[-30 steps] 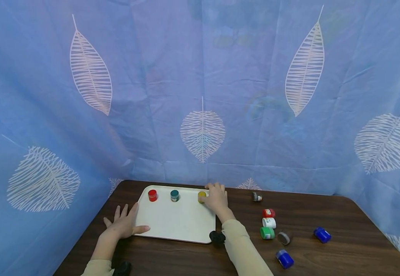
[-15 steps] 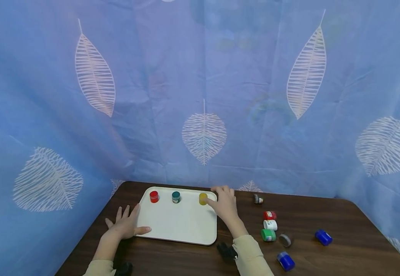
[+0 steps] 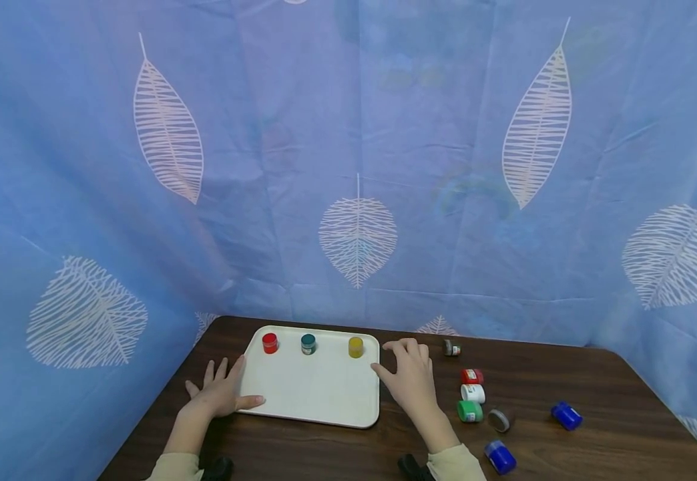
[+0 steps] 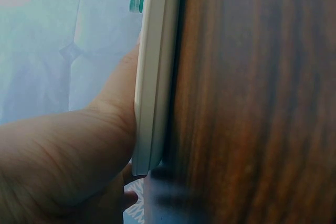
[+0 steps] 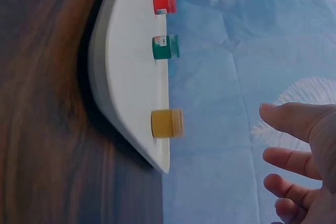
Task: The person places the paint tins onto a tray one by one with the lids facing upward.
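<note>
A white tray [image 3: 309,394] holds three small paint jars along its far side: a red jar [image 3: 270,343] at left, a dark green jar [image 3: 308,344] in the middle and a yellow jar [image 3: 356,347] at right. All three stand upright. My left hand [image 3: 213,394] rests on the tray's left edge, fingers spread and thumb over the rim; the left wrist view shows this hand [image 4: 79,145] against the tray's side. Just off the tray's right edge, my right hand [image 3: 411,377] holds nothing. In the right wrist view its fingers [image 5: 294,162] are apart from the yellow jar.
Right of the tray, several jars lie on the brown table [image 3: 541,381]: a dark jar [image 3: 451,348], a red one [image 3: 471,376], a white one [image 3: 473,393], a green one [image 3: 470,411], a grey-lidded one [image 3: 500,419] and two blue jars [image 3: 500,457]. A blue leaf-patterned cloth [image 3: 264,167] hangs behind.
My right hand has let go of the yellow jar and moved right, off the tray. The yellow jar stays upright on the tray. My left hand keeps its place on the tray's edge.
</note>
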Demonstrator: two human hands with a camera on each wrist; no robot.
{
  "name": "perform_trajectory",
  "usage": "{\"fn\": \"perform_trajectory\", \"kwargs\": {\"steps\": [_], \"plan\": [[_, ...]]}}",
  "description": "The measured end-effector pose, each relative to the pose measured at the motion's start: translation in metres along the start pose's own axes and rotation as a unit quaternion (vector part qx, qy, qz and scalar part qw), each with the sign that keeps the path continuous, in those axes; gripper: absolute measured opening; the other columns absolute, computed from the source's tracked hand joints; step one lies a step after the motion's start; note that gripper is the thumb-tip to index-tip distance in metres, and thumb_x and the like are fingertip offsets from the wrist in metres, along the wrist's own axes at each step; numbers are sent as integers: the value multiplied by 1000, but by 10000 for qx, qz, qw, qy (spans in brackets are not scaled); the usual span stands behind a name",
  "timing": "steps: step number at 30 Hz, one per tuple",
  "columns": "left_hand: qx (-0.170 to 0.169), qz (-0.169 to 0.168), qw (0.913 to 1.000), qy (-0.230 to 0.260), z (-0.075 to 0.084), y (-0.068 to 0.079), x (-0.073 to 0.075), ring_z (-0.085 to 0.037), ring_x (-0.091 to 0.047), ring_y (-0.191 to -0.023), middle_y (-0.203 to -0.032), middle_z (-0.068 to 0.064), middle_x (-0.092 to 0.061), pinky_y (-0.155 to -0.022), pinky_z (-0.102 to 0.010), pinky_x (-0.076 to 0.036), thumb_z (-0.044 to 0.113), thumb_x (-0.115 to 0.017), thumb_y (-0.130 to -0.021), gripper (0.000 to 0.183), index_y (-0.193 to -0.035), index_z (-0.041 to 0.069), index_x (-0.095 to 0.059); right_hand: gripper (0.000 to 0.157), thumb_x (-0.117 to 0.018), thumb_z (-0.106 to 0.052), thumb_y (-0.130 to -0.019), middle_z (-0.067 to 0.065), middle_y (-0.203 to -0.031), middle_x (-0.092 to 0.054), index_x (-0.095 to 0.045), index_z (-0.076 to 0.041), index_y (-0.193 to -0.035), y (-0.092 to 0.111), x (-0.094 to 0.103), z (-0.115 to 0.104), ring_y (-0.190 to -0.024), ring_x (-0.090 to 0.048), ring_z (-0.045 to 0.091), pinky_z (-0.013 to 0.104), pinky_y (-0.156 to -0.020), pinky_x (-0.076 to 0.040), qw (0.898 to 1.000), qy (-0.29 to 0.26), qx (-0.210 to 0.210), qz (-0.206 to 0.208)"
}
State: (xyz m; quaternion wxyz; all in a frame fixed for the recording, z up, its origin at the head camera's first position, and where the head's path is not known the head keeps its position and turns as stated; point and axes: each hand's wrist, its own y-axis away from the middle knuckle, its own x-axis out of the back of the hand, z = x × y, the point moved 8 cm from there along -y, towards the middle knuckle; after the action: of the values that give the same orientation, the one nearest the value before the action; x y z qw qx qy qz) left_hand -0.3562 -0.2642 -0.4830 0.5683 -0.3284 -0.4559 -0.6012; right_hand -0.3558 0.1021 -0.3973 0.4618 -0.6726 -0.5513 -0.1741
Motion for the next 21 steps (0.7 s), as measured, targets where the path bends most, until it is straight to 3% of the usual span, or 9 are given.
{"fn": "perform_trajectory", "kwargs": {"steps": [21], "plan": [[-46,-33,10000,-7,2,0,0,-59,4,-143,-156,-38,-10,-96,-87,5,75,-69,-68,122,-156,7,-17,42,-79,-34,-81,13,-116,-54,-66,-10,-113,55,63,43,-109,-40,36,57,-90,-37,9971,455,-508,323]]}}
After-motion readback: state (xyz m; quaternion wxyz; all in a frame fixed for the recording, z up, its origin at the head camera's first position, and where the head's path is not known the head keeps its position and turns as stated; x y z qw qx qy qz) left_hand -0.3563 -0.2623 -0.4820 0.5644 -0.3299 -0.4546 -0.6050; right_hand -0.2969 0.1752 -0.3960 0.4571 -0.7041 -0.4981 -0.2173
